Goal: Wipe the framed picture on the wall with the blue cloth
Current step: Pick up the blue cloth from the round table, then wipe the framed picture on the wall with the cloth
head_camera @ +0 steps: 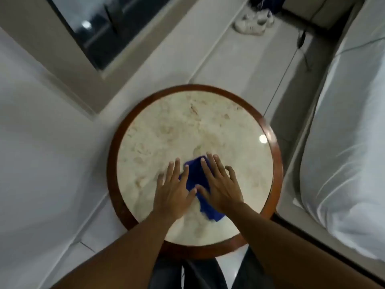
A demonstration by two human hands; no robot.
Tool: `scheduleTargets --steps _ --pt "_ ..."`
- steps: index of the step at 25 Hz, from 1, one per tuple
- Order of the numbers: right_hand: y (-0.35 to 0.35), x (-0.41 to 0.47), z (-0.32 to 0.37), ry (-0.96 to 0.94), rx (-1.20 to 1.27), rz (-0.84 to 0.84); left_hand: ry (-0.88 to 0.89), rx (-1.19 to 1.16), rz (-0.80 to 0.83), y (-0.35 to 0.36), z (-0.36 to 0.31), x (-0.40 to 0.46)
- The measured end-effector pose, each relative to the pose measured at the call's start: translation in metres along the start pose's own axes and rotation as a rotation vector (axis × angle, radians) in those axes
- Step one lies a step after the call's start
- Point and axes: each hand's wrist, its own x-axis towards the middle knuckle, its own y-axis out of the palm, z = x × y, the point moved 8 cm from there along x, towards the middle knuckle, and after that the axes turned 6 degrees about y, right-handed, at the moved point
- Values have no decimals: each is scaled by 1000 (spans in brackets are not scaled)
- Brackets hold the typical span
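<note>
A blue cloth lies on the round marble-topped table with a dark wooden rim. My right hand rests flat on the cloth, fingers spread, covering its middle. My left hand lies flat beside it, its fingertips and thumb touching the cloth's left edge. Neither hand has its fingers closed around the cloth. A dark-framed panel with glass reflections shows at the upper left; whether it is the picture I cannot tell.
A white bed fills the right side, close to the table. White sneakers stand on the pale floor beyond the table. A white wall runs along the left. A thin cable crosses the floor.
</note>
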Motion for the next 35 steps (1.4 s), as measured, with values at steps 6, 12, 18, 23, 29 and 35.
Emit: scheduleTargets --steps 6,12,18,23,29,35 --pt "58 12 -1 -62 40 -89 96 169 -208 48 20 18" --pt "55 9 15 -99 -26 -145 150 225 -189 33 9 29" --pt "40 3 22 -6 89 -162 163 184 -110 13 3 24" --pt "-50 -5 53 118 469 -193 93 19 -33 -63 -5 8" --pt "-227 -2 113 99 866 -394 105 61 -445 -269 -22 -58" --pt "-448 -23 233 -344 1022 -729 57 318 -734 -498 -15 -171"
